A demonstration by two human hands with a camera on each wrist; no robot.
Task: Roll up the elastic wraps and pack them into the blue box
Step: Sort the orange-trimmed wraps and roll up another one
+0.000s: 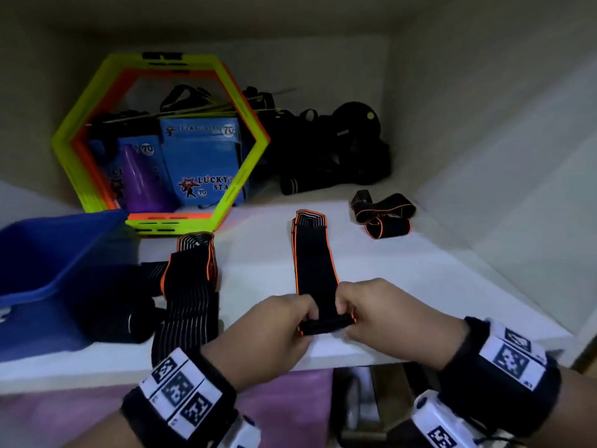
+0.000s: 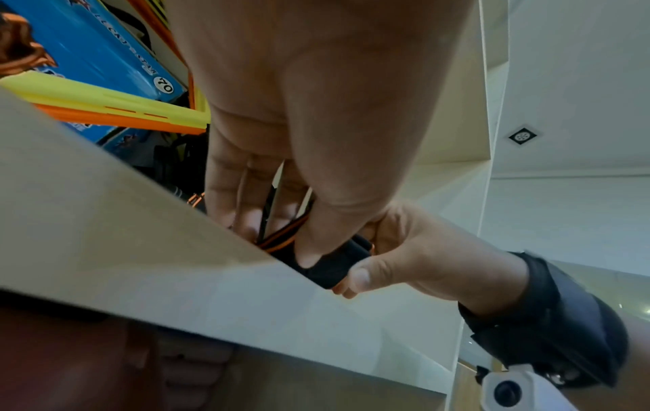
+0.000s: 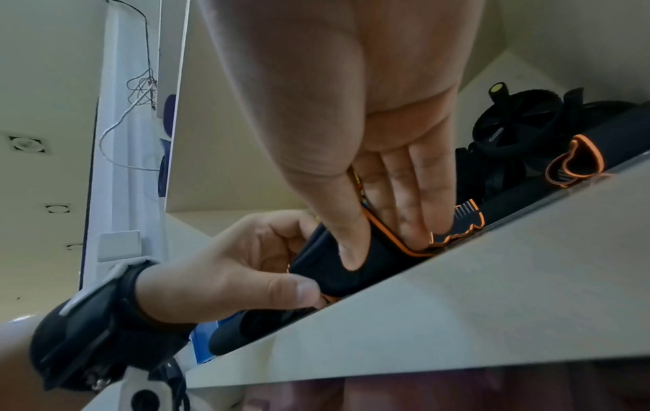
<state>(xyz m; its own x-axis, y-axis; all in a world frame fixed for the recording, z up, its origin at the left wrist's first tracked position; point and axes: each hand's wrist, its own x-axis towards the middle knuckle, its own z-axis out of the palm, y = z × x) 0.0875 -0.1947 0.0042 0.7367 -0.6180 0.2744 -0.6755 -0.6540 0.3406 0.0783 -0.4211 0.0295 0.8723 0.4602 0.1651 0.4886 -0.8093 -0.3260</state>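
Observation:
A black elastic wrap with orange edging [image 1: 315, 263] lies stretched out on the white shelf [image 1: 258, 279], its near end rolled into a small roll [image 1: 326, 324] [image 2: 327, 267] [image 3: 330, 267]. My left hand [image 1: 284, 321] [image 2: 302, 250] and my right hand [image 1: 365, 308] [image 3: 355, 250] pinch that roll from either side, thumbs on the near side. A second wrap [image 1: 190, 286] lies folded to the left, a third wrap [image 1: 382, 213] [image 3: 577, 164] crumpled at the back right. The blue box [image 1: 42, 263] stands at the far left, its inside mostly hidden.
Yellow and orange hexagon rings [image 1: 155, 137] lean at the back over blue cartons [image 1: 200, 163] and a purple cone [image 1: 142, 182]. Black gear with an ab wheel [image 1: 352, 137] fills the back right. A dark rolled item [image 1: 129, 321] lies beside the box. The shelf's front edge [image 1: 97, 373] runs below my wrists.

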